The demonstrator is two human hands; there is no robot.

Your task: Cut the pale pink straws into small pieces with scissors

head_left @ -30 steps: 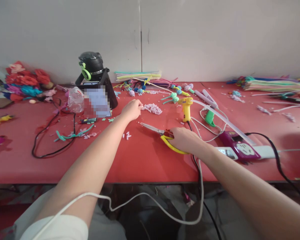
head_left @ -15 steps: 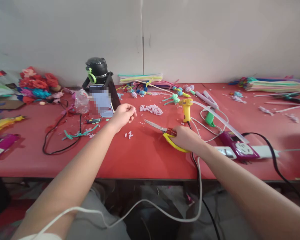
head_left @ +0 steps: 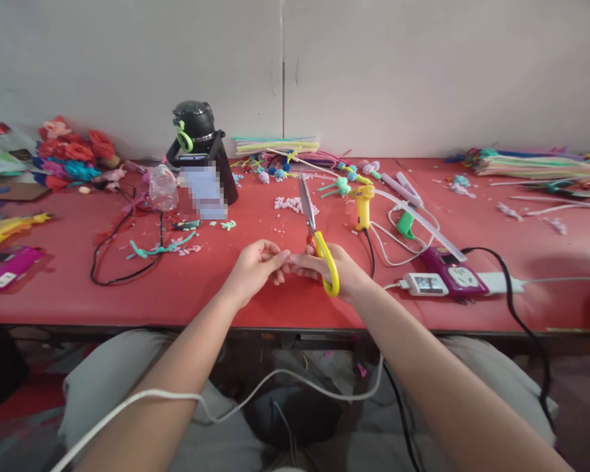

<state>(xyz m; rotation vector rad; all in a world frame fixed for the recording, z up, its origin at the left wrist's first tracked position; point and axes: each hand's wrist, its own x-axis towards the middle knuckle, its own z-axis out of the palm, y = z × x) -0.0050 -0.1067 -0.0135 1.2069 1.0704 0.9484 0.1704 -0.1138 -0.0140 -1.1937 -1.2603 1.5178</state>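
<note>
head view: right hand (head_left: 332, 270) closed around yellow-handled scissors (head_left: 317, 237), blades shut and pointing up and away, above the near middle of the red tabletop (head_left: 275, 301). left hand (head_left: 255, 267) just beside, fingers pinched together, fingertips touching the right's; whatever is pinched too small to make out. yellow glue gun (head_left: 363, 204) standing further back, pile of pale cut bits (head_left: 289, 204) beside it.
</note>
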